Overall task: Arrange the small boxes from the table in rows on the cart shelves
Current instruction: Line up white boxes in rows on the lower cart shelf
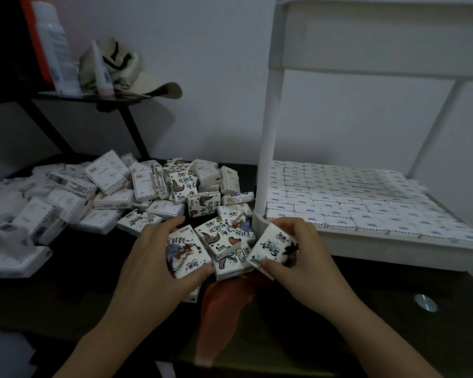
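I see my left hand (159, 257) with its fingers (172, 223) curled round an illustrated box (187, 253), thumb at its near edge and fingertips over its far edge. My right hand (301, 249) pinches a second box (271, 248), tilted on one corner, thumb at its near lower edge and the other fingers wrapped over its top right side. Between the two lies a third box (221, 237), resting on more boxes beneath; whether either hand touches it I cannot tell. All this sits low over the dark tabletop (79, 282), just in front of the white cart's corner post (269, 148). Behind my left hand a loose pile of small boxes (153, 186) spreads across the tabletop. The cart shelf (393, 248) on the right is packed with boxes laid flat in tidy rows (366, 203). An orange plastic bag (224, 304) lies under my hands. On a black rack (129, 124) at the back left stand a white bottle (53, 47), a tube (101, 69) and a cap (126, 69)
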`<move>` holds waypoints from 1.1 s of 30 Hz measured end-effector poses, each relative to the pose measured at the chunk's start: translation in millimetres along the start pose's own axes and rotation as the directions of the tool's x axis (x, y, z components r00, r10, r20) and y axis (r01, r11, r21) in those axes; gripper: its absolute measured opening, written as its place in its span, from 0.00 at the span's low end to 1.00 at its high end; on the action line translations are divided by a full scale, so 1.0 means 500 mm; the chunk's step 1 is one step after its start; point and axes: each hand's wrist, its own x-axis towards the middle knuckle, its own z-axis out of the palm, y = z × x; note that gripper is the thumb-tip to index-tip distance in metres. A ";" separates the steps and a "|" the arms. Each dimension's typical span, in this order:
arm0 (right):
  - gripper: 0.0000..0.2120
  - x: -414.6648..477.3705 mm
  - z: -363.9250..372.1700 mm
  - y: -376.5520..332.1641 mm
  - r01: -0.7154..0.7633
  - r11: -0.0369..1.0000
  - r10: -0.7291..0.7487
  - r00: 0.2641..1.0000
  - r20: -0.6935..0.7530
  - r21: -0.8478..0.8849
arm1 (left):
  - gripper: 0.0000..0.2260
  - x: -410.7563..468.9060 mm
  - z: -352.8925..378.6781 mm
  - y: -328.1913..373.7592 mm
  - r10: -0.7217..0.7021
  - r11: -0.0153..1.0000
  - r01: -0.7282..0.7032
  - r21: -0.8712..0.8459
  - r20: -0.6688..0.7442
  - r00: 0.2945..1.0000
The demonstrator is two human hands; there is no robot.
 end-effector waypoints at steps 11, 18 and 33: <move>0.11 -0.011 -0.132 0.041 -0.203 0.905 0.232 0.972 -0.032 0.374 | 0.37 0.049 0.090 0.137 0.192 0.963 -0.162 -0.214 0.129 0.973; 0.08 -0.001 -0.315 0.083 -0.190 0.954 0.253 0.926 -0.281 0.231 | 0.24 0.135 0.206 0.266 0.317 0.895 -0.228 -0.384 0.186 0.930; 0.10 0.217 -0.485 0.193 -0.434 0.389 -0.005 0.881 -0.474 -0.812 | 0.26 0.266 0.398 0.379 0.143 0.745 0.115 -0.658 0.325 0.935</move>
